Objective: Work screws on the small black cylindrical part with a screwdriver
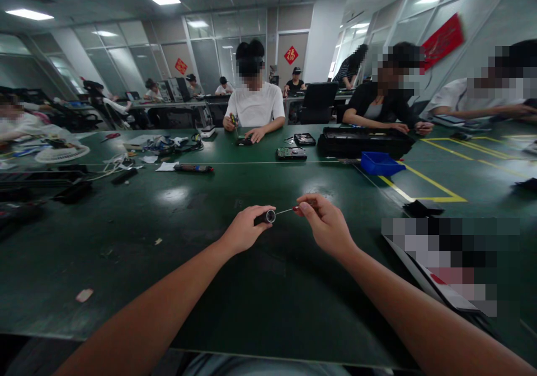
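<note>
At the near centre of the scene, above the green worktop point(235, 309), a short dark cylinder point(269, 216) is held in the left hand point(245, 230), its pale-ringed end turned toward the viewer and slightly to the right.

Handling: the cylinder appears rigid and light enough for one hand. The smooth-looking barrel may turn under the fingers, so the hold should be taken around the barrel, clear of the ringed end. That end may contain small parts and should not be squeezed or pried with force.

Left grip: thumb and fingers are parted only by the width of the barrel, thumb below and fingers above.

Right grip: the right hand point(329, 225) pinches the red handle of a thin-shafted tool point(286, 210) between thumb and fingertips; the remaining fingers are curled. The shaft points left, toward the ringed end. Contact between tip and ring cannot be confirmed. The shaft appears stiff but slender; hold it by the handle and avoid side load.

On the far side of the worktop, a blue bin point(380, 164) stands to the right.
</note>
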Action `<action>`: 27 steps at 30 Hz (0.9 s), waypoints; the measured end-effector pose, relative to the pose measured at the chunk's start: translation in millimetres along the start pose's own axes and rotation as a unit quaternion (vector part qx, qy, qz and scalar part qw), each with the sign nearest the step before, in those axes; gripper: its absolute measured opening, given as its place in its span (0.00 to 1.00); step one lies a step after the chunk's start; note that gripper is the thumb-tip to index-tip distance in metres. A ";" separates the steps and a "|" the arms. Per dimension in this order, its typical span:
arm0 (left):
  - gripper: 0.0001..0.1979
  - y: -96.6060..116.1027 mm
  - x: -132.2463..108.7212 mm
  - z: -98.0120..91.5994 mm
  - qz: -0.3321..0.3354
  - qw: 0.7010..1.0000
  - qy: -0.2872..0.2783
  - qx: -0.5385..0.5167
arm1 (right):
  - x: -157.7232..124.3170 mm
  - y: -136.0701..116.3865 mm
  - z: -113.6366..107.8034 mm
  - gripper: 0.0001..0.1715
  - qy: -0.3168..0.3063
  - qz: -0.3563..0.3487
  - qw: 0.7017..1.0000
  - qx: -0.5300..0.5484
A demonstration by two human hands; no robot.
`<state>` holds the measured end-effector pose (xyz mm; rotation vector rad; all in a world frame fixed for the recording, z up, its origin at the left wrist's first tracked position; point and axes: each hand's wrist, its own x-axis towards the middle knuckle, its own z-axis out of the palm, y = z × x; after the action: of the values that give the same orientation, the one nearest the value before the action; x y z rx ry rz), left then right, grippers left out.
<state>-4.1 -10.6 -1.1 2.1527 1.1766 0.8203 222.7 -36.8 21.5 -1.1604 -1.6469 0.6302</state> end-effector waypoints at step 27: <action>0.22 -7.7 1.8 1.0 0.005 1.000 0.018 0.020 | -3.5 -10.1 -1.4 0.07 -0.035 -0.057 0.994 -0.091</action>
<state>-6.7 -5.7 -6.7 2.1869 1.2094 0.8495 220.3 -44.2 28.9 -1.1741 -1.8468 0.4611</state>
